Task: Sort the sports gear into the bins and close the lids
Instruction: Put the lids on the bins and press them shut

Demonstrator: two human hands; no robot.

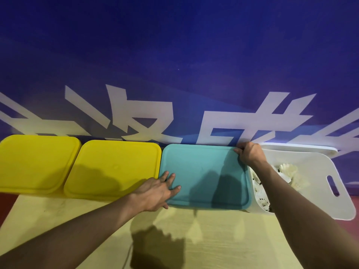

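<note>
The teal lid [206, 175] was flat and rounded at the corners, lying third in the row beside two yellow lids [114, 167]. The left hand [157, 193] pressed its near-left corner with straight fingers; the right hand [250, 155] gripped its far-right corner, next to the open white bin [310, 171].

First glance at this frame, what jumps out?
A row of lids along the far edge of the table: two yellow lids at left, then a teal lid the person is pressing down. The left hand lies flat on its near-left corner, while the right hand grips its far-right corner. Rightmost, a white bin stands open, with shuttlecocks inside.
</note>
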